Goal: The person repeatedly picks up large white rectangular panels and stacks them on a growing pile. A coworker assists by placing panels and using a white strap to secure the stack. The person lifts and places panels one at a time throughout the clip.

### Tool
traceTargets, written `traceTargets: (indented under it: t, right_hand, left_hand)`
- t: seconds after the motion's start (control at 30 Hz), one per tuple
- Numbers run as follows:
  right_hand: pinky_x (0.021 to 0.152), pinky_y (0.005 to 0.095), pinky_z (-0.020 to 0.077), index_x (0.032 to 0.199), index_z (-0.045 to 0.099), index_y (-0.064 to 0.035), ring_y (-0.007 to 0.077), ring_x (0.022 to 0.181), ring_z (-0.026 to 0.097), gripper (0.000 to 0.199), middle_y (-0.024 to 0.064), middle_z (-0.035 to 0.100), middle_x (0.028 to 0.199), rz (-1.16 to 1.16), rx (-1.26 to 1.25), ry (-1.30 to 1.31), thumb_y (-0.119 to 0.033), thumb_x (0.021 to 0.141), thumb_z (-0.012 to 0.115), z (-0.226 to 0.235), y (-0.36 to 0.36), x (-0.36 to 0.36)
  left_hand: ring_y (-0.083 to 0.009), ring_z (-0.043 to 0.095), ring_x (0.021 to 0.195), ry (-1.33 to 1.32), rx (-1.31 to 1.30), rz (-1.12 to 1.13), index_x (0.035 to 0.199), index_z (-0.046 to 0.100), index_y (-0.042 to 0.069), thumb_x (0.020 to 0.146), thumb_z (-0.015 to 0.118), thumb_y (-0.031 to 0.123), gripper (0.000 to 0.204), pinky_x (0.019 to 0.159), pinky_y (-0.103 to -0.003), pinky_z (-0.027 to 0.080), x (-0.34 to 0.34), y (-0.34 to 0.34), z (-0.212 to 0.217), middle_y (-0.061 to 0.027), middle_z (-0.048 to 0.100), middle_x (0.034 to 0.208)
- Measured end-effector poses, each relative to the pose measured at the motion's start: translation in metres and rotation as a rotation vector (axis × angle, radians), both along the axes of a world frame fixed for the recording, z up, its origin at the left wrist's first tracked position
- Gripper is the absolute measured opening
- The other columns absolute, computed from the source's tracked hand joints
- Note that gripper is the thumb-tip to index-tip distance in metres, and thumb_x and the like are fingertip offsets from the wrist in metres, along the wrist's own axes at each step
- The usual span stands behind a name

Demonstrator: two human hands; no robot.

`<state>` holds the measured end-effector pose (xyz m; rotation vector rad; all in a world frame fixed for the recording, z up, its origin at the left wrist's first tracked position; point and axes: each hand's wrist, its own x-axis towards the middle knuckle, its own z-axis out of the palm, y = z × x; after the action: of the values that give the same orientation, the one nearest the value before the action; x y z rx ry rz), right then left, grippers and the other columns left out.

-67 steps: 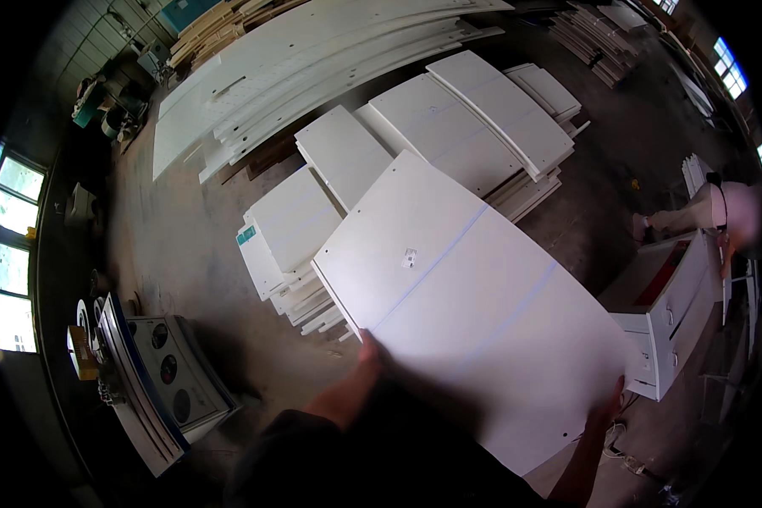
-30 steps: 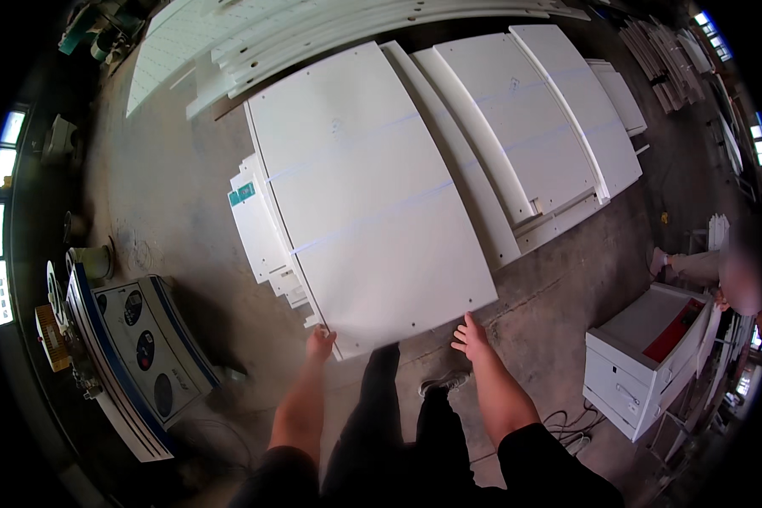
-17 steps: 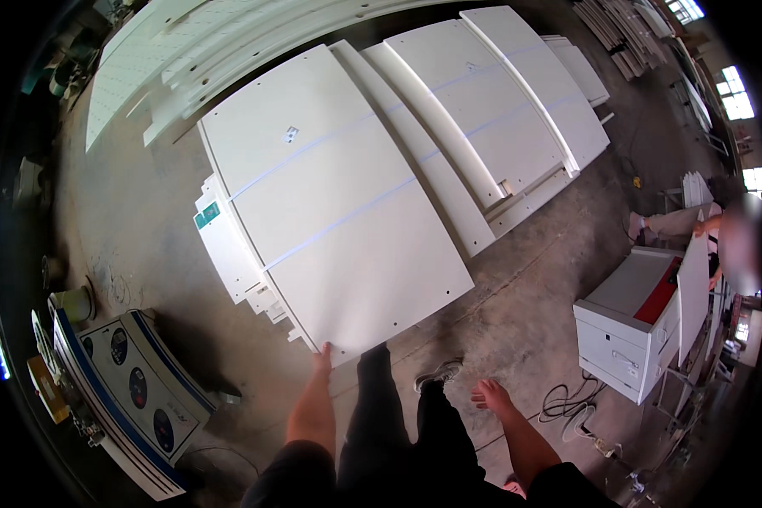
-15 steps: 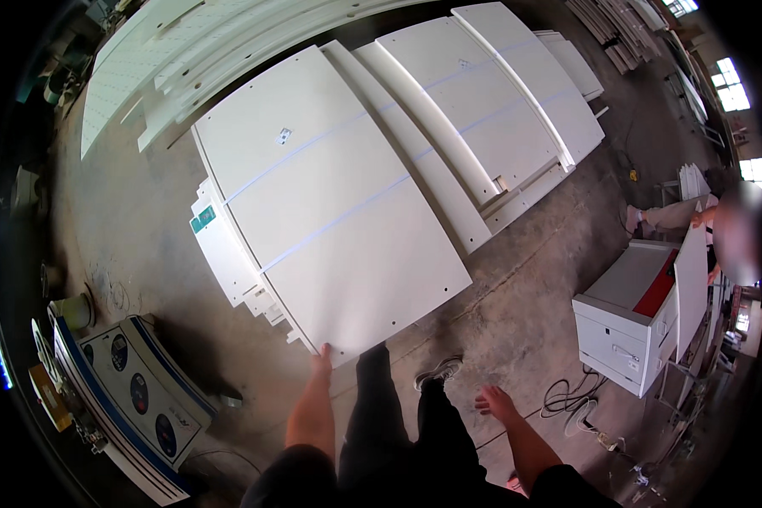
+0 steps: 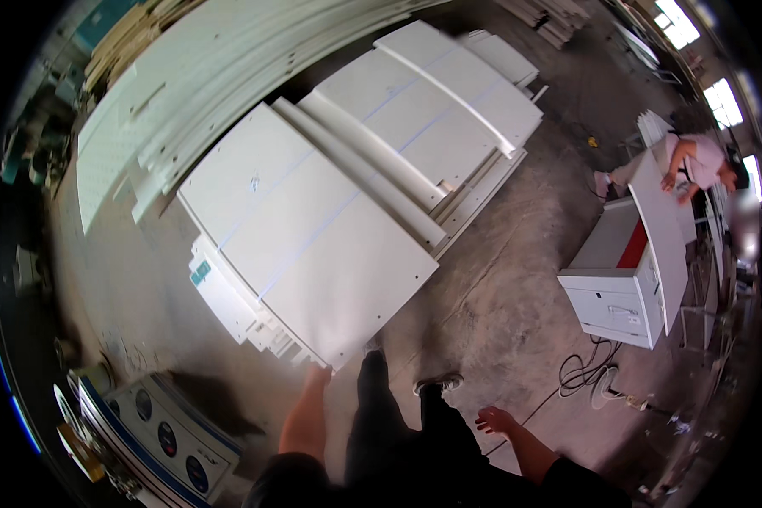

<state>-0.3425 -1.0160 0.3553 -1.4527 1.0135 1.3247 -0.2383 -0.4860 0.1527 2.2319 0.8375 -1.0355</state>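
Observation:
A large white panel (image 5: 313, 245) lies on top of a stack, with drilled holes near its edges and two blue lines across it. At its near corner my left hand (image 5: 317, 373) grips the edge; the fingers are partly hidden there. My right hand (image 5: 494, 420) hangs over the floor to the right of my legs, fingers apart and nothing in it. Under the panel's left side, narrower white pieces with a green label (image 5: 201, 272) stick out.
More white panels (image 5: 432, 93) are stacked beyond, with long boards (image 5: 186, 93) at far left. A white and blue machine (image 5: 165, 432) stands near left. At right a co-worker (image 5: 694, 161) handles a board beside a grey cabinet (image 5: 614, 296); cables (image 5: 584, 368) lie on the floor.
My view has shifted, so the stack appears lower and further left. My left hand stays at the panel's corner. The co-worker's board stands higher above the cabinet.

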Motion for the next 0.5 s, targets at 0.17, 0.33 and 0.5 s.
traceTargets:
  t: [0.17, 0.33, 0.5]
  right_hand:
    - [0.077, 0.0431, 0.0472, 0.118, 0.052, -0.0093, 0.0238, 0.097, 0.059, 0.051, 0.0083, 0.062, 0.105, 0.157, 0.039, -0.141, -0.048, 0.085, 0.053, 0.013, -0.029, -0.085]
    - [0.077, 0.0450, 0.0494, 0.126, 0.048, -0.0079, 0.0308, 0.104, 0.056, 0.076, 0.0139, 0.057, 0.117, 0.131, -0.171, -0.222, -0.065, 0.076, 0.055, 0.007, -0.063, -0.178]
    - [0.073, 0.0438, 0.0508, 0.124, 0.052, -0.0089, 0.0295, 0.100, 0.057, 0.079, 0.0119, 0.058, 0.114, -0.402, 0.047, -0.345, -0.070, 0.074, 0.051, -0.021, -0.102, -0.256]
  left_hand:
    - [-0.0199, 0.058, 0.075, 0.018, -0.474, -0.157, 0.095, 0.058, 0.007, 0.086, 0.048, 0.024, 0.021, 0.056, -0.033, 0.046, -0.023, -0.005, -0.008, -0.0080, 0.061, 0.086]
    - [-0.0202, 0.059, 0.066, 0.445, -0.860, 0.162, 0.087, 0.054, 0.011, 0.088, 0.045, 0.023, 0.015, 0.049, -0.035, 0.044, -0.023, -0.079, 0.044, -0.0102, 0.061, 0.086]
    - [-0.0216, 0.064, 0.077, 0.051, -0.595, -0.995, 0.098, 0.053, 0.007, 0.089, 0.047, 0.019, 0.016, 0.057, -0.036, 0.049, -0.027, -0.210, 0.075, -0.0100, 0.063, 0.089]
